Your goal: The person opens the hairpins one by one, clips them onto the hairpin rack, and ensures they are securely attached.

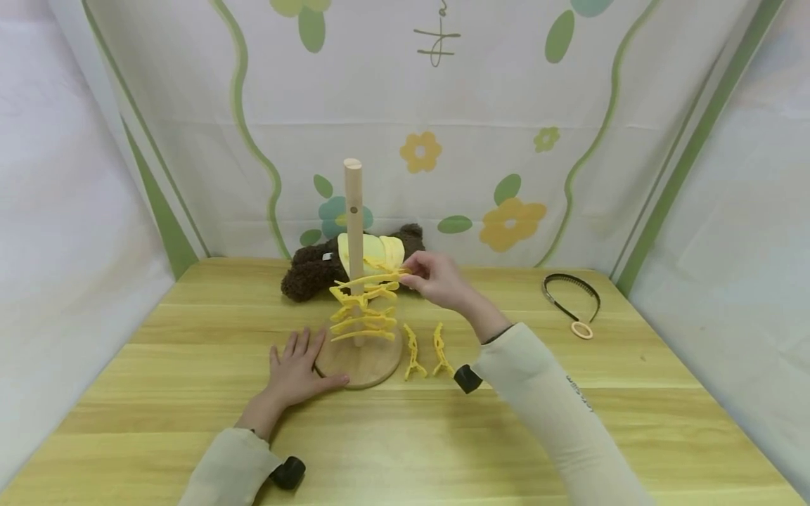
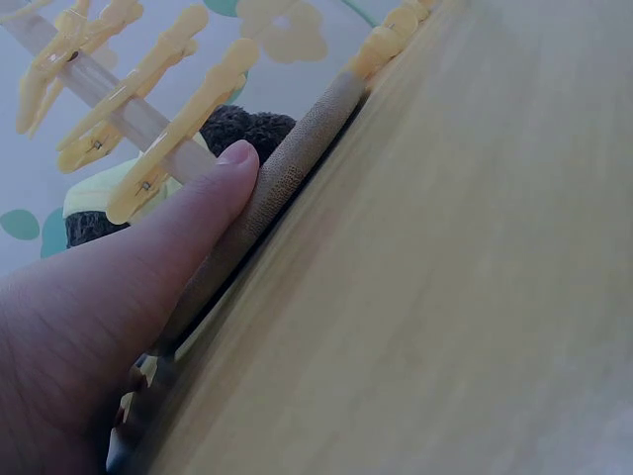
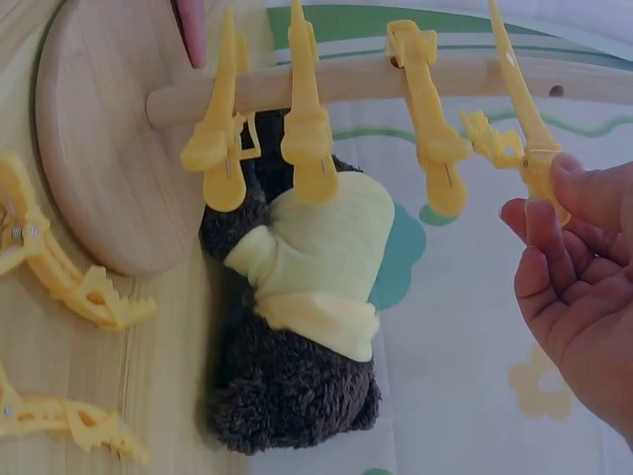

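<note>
A curtained booth, the wider room unclear: white cloth (image 1: 380, 91) hangs behind and beside a wooden table (image 1: 418, 436), flowers (image 1: 496, 228) printed behind it.

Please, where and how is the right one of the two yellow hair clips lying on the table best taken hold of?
Probably by the forked end of this yellow hair clip, pinching its two spread arms between thumb and finger. The fork points to the near side, so the right hand, once it releases another clip, could come from there.
</note>
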The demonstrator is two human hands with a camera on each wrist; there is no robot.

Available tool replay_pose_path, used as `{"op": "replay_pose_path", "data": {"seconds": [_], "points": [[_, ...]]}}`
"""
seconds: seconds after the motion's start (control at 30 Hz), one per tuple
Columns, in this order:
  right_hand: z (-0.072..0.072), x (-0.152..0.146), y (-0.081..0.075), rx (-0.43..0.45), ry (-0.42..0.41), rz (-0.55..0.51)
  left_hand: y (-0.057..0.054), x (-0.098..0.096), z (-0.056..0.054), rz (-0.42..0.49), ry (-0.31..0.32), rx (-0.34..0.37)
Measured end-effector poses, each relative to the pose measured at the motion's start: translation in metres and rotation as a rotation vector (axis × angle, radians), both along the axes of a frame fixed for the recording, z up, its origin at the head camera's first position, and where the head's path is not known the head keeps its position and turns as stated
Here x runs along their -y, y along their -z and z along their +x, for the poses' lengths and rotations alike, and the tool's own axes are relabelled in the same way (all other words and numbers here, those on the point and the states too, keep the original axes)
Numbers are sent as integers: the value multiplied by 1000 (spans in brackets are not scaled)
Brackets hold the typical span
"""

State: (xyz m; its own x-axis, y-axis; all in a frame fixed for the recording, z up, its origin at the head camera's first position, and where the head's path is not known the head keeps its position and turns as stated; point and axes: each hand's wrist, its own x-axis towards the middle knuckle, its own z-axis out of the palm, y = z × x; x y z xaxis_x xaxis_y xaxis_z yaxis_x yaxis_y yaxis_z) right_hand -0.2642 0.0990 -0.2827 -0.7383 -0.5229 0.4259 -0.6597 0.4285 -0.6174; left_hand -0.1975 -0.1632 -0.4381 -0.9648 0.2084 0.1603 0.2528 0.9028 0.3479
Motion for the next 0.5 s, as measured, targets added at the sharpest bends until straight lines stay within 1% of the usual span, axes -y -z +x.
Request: {"op": "replay_pose_path", "data": {"seconds": [0.17, 0.5], "points": [[-2, 10, 2, -12, -30, -21, 1, 0, 0, -5, 0, -4], [2, 15, 2, 37, -29, 11, 1, 0, -1, 8, 0, 8]]}}
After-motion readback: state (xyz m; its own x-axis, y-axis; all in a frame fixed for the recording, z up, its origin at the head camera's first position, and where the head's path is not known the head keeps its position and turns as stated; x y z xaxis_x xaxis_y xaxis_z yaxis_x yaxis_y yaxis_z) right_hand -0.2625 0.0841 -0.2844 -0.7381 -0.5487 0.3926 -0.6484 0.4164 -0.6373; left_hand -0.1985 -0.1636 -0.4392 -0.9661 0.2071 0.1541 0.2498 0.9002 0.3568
